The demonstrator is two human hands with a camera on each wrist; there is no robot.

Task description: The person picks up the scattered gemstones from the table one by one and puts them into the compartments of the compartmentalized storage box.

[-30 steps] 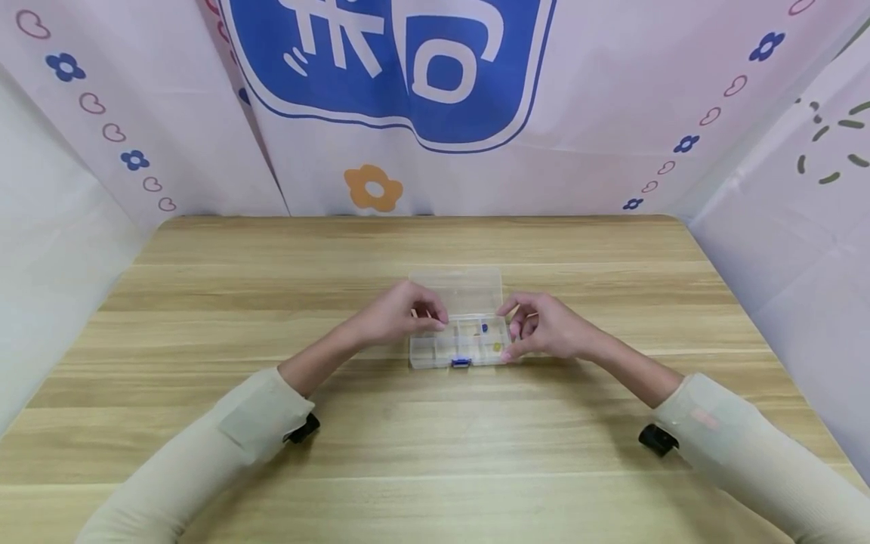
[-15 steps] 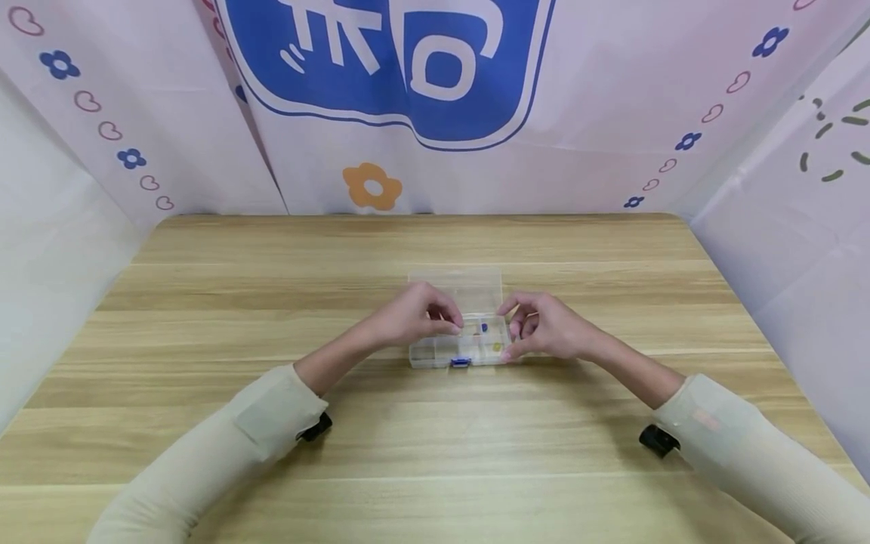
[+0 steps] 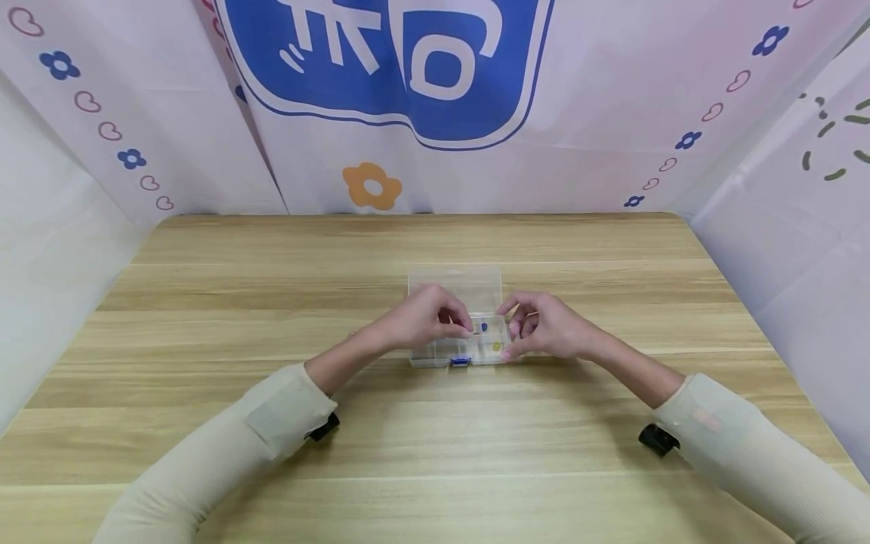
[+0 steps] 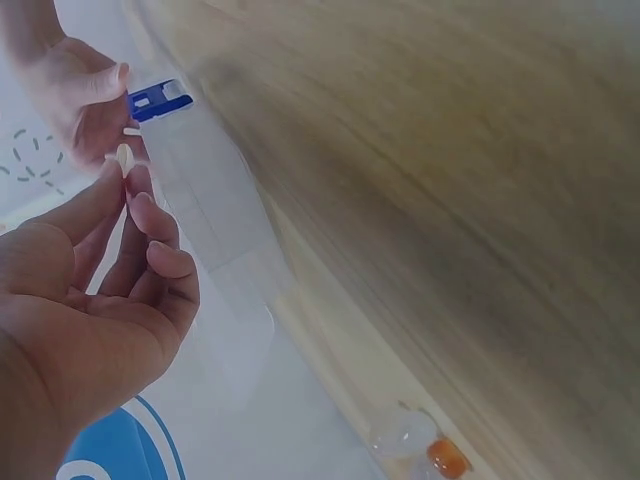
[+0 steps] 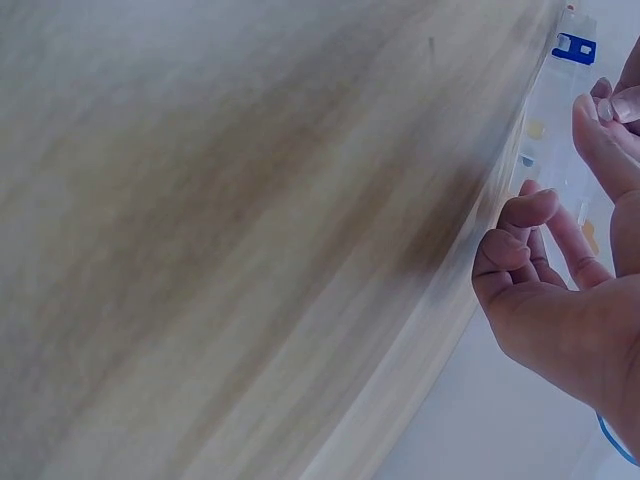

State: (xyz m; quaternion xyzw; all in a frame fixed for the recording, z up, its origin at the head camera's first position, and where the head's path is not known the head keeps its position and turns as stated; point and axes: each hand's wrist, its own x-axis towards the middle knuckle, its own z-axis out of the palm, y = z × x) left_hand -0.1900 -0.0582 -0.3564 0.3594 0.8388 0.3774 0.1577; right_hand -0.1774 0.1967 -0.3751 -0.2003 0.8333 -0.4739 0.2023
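A clear plastic compartment box point(image 3: 424, 355) with a blue latch point(image 3: 460, 362) lies on the table, its clear lid point(image 3: 455, 283) folded back. Small blue point(image 3: 485, 327) and yellow point(image 3: 497, 346) pieces sit in its right-hand compartments. Over the middle compartments, my left hand point(image 3: 435, 317) pinches a small pale oval piece point(image 4: 125, 158) between thumb and index fingertip; its exact kind I cannot tell. My right hand point(image 3: 547, 325) grips the box's right end, thumb at the front corner and index finger at the back. The other fingers of that hand are curled.
Beyond the box in the left wrist view, an orange piece point(image 4: 450, 458) and a clear piece point(image 4: 400, 430) lie on the wooden table point(image 3: 435, 438); the left forearm mostly hides that spot in the head view. A printed cloth point(image 3: 578, 174) hangs behind the table.
My left hand has moved rightward across the box, from its left-middle compartments toward the blue piece. The right hand and the box have stayed in place.
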